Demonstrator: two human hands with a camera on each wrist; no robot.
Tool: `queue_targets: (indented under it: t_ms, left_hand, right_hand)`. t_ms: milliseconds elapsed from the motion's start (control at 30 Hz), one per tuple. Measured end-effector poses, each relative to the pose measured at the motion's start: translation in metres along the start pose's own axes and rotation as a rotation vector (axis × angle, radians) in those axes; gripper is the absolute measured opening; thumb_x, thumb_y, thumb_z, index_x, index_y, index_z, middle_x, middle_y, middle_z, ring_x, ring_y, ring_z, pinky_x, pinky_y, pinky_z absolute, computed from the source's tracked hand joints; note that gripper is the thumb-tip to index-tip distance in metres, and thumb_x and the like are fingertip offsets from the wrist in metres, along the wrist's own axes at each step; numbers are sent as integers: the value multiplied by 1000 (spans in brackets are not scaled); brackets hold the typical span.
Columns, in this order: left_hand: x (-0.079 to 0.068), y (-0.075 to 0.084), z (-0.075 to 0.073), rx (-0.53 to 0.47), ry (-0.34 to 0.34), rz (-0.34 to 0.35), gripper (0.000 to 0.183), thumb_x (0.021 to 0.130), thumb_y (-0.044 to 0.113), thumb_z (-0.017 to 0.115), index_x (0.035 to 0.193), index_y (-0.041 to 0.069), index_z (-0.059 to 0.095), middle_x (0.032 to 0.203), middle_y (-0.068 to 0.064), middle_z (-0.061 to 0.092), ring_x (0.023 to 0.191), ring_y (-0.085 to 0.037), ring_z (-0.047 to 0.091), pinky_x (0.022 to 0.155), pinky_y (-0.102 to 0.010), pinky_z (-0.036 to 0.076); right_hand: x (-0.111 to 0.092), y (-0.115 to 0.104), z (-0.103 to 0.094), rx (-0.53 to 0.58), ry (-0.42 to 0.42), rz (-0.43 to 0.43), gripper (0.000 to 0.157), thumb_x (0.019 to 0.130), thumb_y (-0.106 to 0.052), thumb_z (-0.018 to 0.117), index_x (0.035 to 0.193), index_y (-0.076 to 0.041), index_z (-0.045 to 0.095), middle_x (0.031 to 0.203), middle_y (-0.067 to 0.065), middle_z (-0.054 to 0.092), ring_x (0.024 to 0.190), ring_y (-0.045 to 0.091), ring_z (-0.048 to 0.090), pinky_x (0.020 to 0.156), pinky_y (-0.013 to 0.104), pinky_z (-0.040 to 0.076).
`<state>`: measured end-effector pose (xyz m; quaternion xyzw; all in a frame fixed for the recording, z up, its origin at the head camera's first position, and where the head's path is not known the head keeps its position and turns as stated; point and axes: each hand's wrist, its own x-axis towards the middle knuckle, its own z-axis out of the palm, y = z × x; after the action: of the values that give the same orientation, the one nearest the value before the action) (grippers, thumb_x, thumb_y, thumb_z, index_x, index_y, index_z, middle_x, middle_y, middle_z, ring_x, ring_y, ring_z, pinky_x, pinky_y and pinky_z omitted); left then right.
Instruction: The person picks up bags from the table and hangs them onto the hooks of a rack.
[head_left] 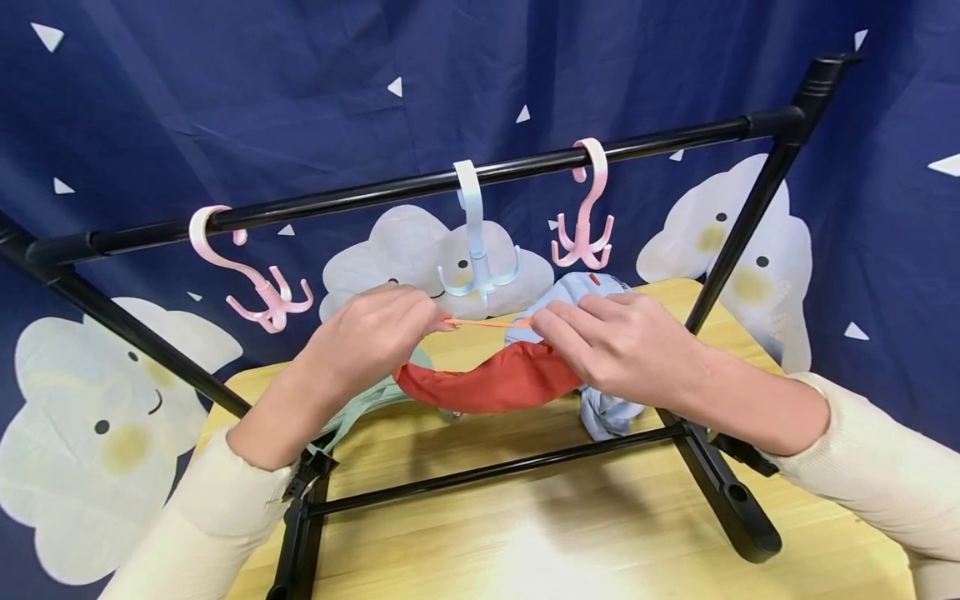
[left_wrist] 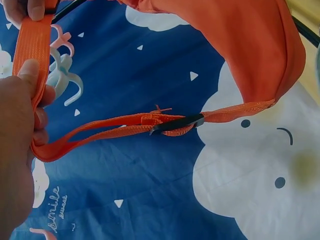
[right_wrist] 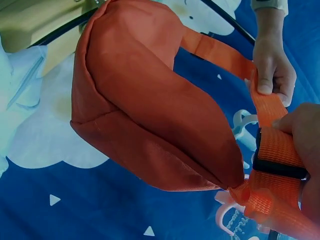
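So both hands are busy here: in the head view the left hand [head_left: 382, 329] is sitting around 8–9 o'clock and the right hand [head_left: 622, 342] around 3–4, each one gripping the orange webbing strap [head_left: 487, 323], which is running pretty straight between them near dead centre. The red-orange fabric bag [head_left: 491, 379] is hanging off that strap just toward 6 o'clock, sagging in the air over the wooden worktop [head_left: 555, 550]. Right wrist cam is showing a black slider [right_wrist: 280, 169] on the strap right beside the right thumb. Up behind it all, a black rack bar [head_left: 352, 197] is carrying three hooks: a pink hook [head_left: 258, 275] around 9, a pale blue hook [head_left: 477, 233] at 12 and another pink hook [head_left: 588, 204] between 1 and 2. Some light blue fabric [head_left: 573, 290] is lying around 3, partly behind the right hand, and a pale green strappy item [head_left: 367, 402] is lying around 8. A navy cloud-print curtain [head_left: 247, 92] is filling the background.
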<state>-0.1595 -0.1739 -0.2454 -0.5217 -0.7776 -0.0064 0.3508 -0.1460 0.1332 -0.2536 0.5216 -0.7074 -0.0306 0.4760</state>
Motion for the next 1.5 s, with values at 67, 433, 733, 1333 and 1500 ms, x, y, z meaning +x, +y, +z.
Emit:
queue_targets:
  t_ms: [67,433,733,1333,1500]
  left_hand:
    - [1,-1,-2,3,12,8,16,98,11,70,98,3,57,80,-2,62,72,-17,60,71,-31,57]
    - [7,-5,-13,13,66,40,29,83,-4,81,99,-1,58,83,-7,66,74,-22,63,76,-36,62]
    - [11,-9,-24,41,82,42,17,92,0,75,100,0,60,82,-7,67,70,-22,61,71,-34,60]
    - [22,-21,-24,118,84,-55,7,100,4,65,105,2,60,81,-10,64,72,-23,60,74,-37,59]
    - [25,-23,-24,98,56,-93,14,102,15,63,106,2,60,79,-8,62,72,-22,58,73,-35,55]
  right_hand:
    - [2,0,-2,4,6,-3,17,105,-4,50,100,0,65,79,5,67,53,18,54,46,25,49]
    - [12,2,-11,14,54,-6,16,104,-2,51,100,3,65,80,8,70,54,20,58,48,28,52]
    - [20,7,-15,5,54,-2,17,106,-7,52,101,1,66,86,9,74,59,22,65,55,31,58]
    - [31,15,-11,-34,139,48,8,102,2,57,96,3,62,66,4,56,49,15,48,41,23,36]
    - [31,18,-8,-35,109,69,11,104,-6,60,98,2,63,70,7,65,53,19,56,45,25,47]
